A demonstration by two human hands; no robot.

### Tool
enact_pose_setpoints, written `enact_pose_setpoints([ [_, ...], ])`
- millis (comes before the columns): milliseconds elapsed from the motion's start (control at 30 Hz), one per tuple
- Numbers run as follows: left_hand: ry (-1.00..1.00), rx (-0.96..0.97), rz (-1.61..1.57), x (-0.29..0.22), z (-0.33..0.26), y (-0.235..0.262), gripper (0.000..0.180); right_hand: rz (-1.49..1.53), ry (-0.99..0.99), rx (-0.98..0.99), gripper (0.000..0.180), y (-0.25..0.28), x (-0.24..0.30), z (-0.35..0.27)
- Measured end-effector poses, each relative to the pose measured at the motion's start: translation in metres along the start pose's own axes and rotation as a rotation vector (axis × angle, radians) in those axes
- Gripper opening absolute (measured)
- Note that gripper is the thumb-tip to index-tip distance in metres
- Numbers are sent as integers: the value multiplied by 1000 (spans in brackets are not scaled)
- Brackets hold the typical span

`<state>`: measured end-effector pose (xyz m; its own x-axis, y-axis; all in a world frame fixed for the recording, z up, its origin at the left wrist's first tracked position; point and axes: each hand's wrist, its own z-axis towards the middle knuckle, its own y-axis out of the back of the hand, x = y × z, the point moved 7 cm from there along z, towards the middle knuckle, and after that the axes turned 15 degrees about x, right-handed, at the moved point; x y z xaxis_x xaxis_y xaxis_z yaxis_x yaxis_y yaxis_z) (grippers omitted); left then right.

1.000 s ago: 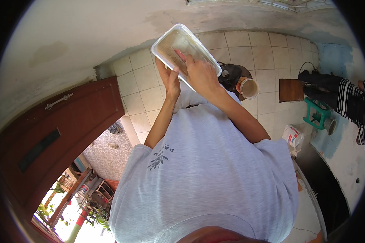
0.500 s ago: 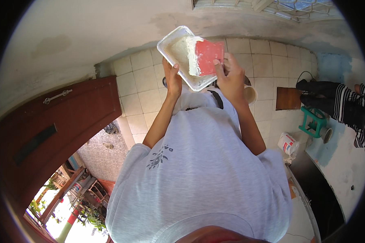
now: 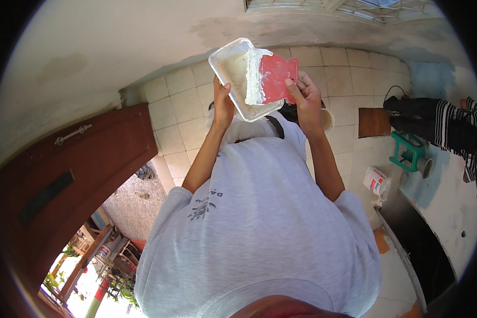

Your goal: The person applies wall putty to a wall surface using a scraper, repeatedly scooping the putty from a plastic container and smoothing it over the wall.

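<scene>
My left hand (image 3: 224,106) grips the lower left side of a white rectangular tray (image 3: 215,59), thumb over the rim and fingers hidden beneath. Thin off-white paste coats the tray's inside. Pinched in my right hand (image 3: 307,100) is a flat red plastic putty spreader (image 3: 277,78), with the thumb on its face and the fingers behind. A thick band of white putty (image 3: 254,79) runs along the spreader's left edge, which lies over the tray's right half. Whether the spreader touches the tray I cannot tell.
A plastered wall (image 3: 143,32) stands ahead, over a tiled floor (image 3: 177,108). To the left is a brown door (image 3: 90,153). On the right are a green stool (image 3: 408,151), a white tub (image 3: 376,180), a brown board (image 3: 372,123) and another person's dark-clothed legs (image 3: 421,114).
The spreader has turned slightly in my right hand, which now grips nearer its right edge and shows more of its handle side. Tray and both hands have shifted slightly down in view.
</scene>
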<state>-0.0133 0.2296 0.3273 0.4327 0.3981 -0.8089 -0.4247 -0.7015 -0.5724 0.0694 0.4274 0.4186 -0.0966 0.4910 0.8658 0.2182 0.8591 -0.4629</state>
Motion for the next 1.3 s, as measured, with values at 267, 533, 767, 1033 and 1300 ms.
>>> enact_pose_setpoints([
  [267,55,53,157,-23,1,6,97,-602,210,-75,14,-44,36,-3],
  [533,-36,25,245,-77,-19,-19,98,-914,464,-186,15,-93,64,-34],
  [767,34,38,312,-107,-27,-12,97,-690,395,-208,18,-115,61,-28],
  [1033,88,49,252,-104,-24,31,98,-449,356,-243,24,-123,56,-19],
  [1300,170,-12,379,-121,-13,42,101,-417,326,-227,21,-126,38,-1],
])
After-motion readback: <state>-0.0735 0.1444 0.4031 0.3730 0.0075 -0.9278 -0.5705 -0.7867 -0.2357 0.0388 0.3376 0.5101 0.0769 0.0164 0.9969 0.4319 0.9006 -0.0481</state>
